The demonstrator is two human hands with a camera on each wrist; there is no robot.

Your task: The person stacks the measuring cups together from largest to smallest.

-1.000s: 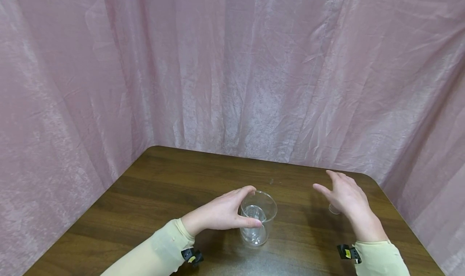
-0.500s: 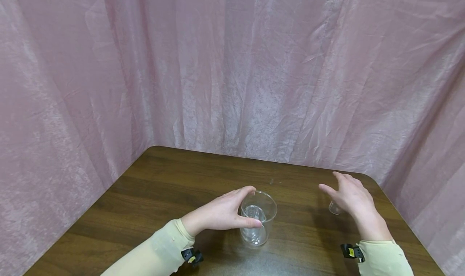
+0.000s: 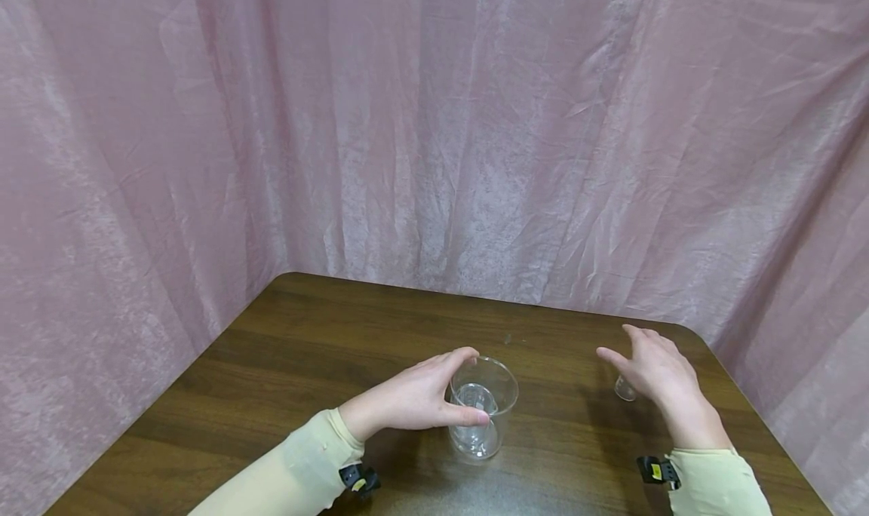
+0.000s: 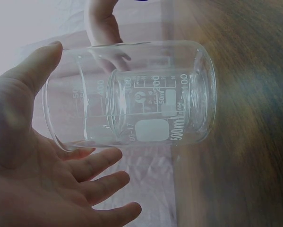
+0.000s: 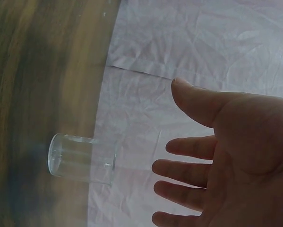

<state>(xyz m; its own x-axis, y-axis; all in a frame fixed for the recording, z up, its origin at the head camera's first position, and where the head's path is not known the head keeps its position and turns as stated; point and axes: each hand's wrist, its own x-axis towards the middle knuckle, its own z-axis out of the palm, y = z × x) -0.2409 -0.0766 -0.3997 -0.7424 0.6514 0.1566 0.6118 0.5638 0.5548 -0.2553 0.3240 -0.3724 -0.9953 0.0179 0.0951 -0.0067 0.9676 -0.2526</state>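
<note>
A large clear glass beaker [image 3: 501,384] marked 500ml stands upright on the table, and a smaller beaker [image 4: 121,106] with a 50ml marking sits inside it. My left hand [image 3: 421,395] grips the large one at its rim, thumb on the near side and index finger on the far side. In the left wrist view the other fingers [image 4: 106,187] spread out below the glass. To the right, my right hand [image 3: 658,369] hovers with fingers apart, holding nothing. Partly hidden behind it, another small clear beaker [image 5: 80,161] stands on the table.
The brown wooden table [image 3: 339,335] has rounded far corners. Pink curtains [image 3: 434,139] hang close behind it and along both sides. A small pale mark [image 3: 507,339] shows on the tabletop beyond the large beaker.
My right hand has shifted a little to the right and back from the small beaker, more of which now shows. The left hand and its beaker have stayed put.
</note>
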